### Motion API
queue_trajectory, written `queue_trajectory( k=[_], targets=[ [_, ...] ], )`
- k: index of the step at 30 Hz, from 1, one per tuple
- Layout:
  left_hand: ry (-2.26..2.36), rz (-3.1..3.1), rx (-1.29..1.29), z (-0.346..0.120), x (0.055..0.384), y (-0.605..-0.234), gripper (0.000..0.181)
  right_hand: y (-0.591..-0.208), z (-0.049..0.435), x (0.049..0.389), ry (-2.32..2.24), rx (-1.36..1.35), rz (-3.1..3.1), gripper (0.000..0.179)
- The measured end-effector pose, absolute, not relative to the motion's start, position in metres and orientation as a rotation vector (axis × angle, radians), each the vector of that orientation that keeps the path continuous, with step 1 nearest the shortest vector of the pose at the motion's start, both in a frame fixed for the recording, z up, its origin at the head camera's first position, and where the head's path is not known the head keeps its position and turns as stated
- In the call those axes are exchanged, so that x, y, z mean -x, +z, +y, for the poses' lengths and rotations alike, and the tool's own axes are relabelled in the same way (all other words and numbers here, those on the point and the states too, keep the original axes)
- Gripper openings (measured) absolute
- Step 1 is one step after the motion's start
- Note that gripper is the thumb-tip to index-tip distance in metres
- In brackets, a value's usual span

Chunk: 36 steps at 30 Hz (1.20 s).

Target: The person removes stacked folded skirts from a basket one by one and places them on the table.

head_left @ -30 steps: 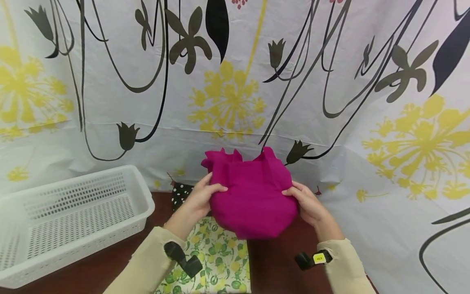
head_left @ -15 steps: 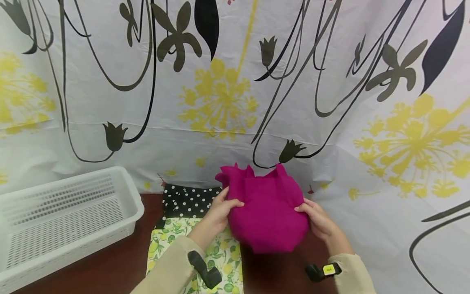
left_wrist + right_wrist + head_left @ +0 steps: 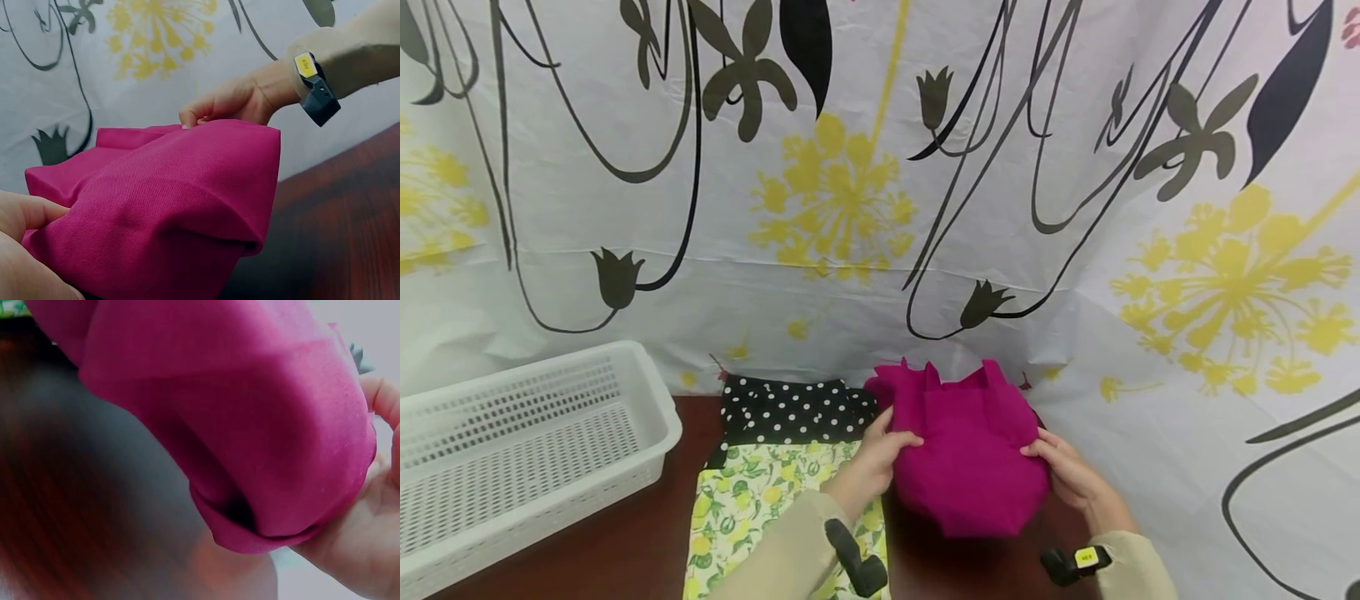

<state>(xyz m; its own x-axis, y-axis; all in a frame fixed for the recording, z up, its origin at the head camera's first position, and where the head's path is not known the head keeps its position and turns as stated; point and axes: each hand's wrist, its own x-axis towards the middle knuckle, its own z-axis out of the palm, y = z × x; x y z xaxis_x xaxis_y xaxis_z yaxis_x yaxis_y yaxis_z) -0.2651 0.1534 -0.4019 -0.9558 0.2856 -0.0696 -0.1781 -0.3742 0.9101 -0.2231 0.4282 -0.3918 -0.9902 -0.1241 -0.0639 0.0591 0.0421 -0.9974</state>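
Observation:
Both hands hold a magenta cloth bag [image 3: 970,467] with strap-like strips along its top, over the right part of the dark red-brown table. My left hand [image 3: 880,458] grips its left side, the thumb lying on the front. The right side is pinched by my right hand [image 3: 1075,475], its thumb in front and its fingers behind. In the left wrist view the bag's fabric [image 3: 162,194] bulges between the hands. A loose fold hangs at the bag's lower edge [image 3: 250,540] in the right wrist view. To the left lies a lemon-print cloth [image 3: 767,483], partly under my left forearm.
Beyond the lemon-print cloth lies a black polka-dot cloth [image 3: 797,412]. A white perforated plastic basket [image 3: 658,408] stands on the left of the table [image 3: 625,542]. Behind everything hangs a white flower-print curtain [image 3: 850,317], close to the bag's top.
Both hands have carried the magenta bag to the right and lower toward the table. More of the polka-dot and lemon-print cloths now shows. The head view has turned slightly right.

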Motion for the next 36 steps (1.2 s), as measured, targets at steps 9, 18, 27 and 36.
queue_trajectory(
  k=[9, 18, 27, 36],
  targets=[
    [2.271, 1.738, -0.06, 0.175, 0.265, -0.426, 0.076, -0.419, 0.453, 0.222, -2.056, -0.003, 2.126, 0.037],
    [2.208, 1.86, 0.036, 0.18, 0.263, -0.442, 0.075, -0.44, 0.462, 0.223, -2.025, -0.083, 2.155, 0.047],
    [2.161, 1.869, 0.089, 0.184, 0.254, -0.441, 0.066, -0.454, 0.467, 0.215, -2.03, -0.148, 2.111, 0.029],
    [2.052, 1.848, 0.131, 0.184, 0.247, -0.435, 0.059, -0.455, 0.468, 0.204, -1.899, -0.325, 2.223, 0.063]
  ],
)
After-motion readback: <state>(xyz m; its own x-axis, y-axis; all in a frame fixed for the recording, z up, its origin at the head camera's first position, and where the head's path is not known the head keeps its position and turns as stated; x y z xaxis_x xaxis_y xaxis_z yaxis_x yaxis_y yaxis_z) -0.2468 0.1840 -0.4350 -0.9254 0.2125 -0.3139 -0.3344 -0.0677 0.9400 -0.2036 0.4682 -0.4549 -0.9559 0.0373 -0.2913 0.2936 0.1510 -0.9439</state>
